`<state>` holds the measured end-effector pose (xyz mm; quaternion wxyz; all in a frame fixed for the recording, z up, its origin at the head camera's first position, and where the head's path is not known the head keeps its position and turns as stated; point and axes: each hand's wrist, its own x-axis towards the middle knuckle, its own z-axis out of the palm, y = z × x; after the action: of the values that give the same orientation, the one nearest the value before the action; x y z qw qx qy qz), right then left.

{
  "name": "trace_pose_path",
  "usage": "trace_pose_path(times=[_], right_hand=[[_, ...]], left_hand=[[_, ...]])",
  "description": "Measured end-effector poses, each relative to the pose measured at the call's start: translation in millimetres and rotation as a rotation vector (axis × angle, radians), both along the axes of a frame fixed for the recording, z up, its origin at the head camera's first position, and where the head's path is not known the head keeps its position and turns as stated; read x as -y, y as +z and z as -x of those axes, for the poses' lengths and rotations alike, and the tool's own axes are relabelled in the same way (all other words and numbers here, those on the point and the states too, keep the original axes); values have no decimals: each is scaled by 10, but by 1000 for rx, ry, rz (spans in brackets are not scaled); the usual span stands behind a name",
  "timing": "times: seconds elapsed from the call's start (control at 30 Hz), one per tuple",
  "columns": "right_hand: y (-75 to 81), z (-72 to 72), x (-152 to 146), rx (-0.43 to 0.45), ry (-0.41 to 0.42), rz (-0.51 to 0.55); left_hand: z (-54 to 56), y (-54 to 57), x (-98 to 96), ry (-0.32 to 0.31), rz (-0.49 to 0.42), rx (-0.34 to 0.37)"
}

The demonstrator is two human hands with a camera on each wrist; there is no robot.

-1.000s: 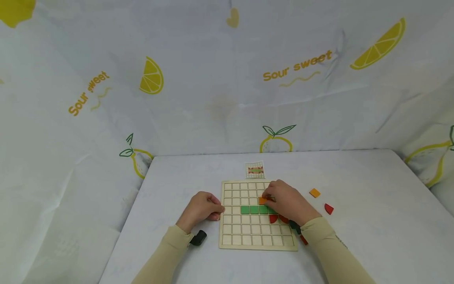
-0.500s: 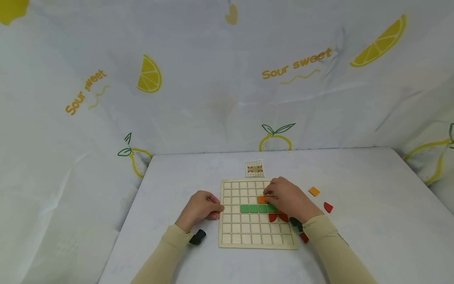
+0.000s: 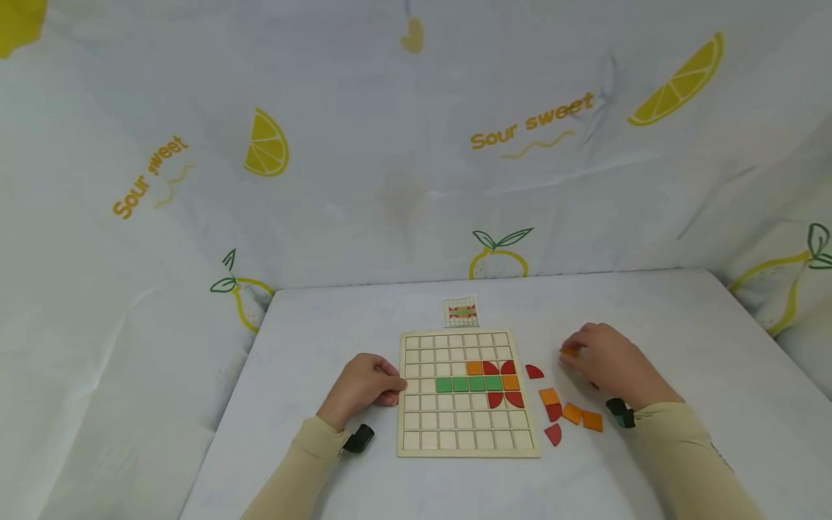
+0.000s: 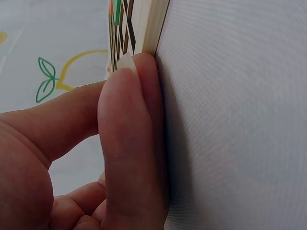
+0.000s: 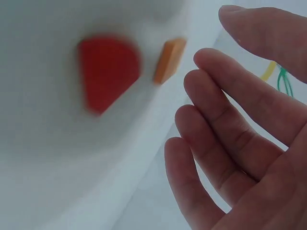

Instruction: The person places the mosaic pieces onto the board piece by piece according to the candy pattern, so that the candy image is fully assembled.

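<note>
A pale wooden grid board (image 3: 429,419) lies on the table, bearing a row of green square tiles (image 3: 460,384), two orange squares and several red quarter-round tiles (image 3: 513,399) on its right half. My left hand (image 3: 364,379) pinches the board's left edge between thumb (image 4: 127,124) and finger, as the left wrist view shows. Off to the right of the board, my right hand (image 3: 604,357) is over an orange square tile (image 5: 170,61), fingers loosely spread and apart from it in the right wrist view. A blurred red quarter-round tile (image 5: 108,72) lies beside that square.
Between board and right hand lie loose orange squares (image 3: 592,421) and red quarter-rounds (image 3: 553,434). Behind the board rests a small pattern card (image 3: 460,303). A white lemon-print cloth (image 3: 390,144) hangs behind the table. Each wrist wears a black device (image 3: 360,438).
My right hand has left the board and moved right to the loose orange tile. Red and orange tiles it covered now show. My left hand stays on the board's edge.
</note>
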<state>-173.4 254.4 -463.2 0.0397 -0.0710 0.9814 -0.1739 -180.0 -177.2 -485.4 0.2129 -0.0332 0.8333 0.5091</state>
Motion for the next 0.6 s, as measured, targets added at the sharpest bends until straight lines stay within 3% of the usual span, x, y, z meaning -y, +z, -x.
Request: trace_pose_path(times=[0.2,0.6], right_hand=[[-25,-56,-217,17,-53,-15],[-65,-43,-273,49,-76,5]], left_hand=[[-7,11,2,-4,-1,-2],[-12,4,-4,4,11,-3]])
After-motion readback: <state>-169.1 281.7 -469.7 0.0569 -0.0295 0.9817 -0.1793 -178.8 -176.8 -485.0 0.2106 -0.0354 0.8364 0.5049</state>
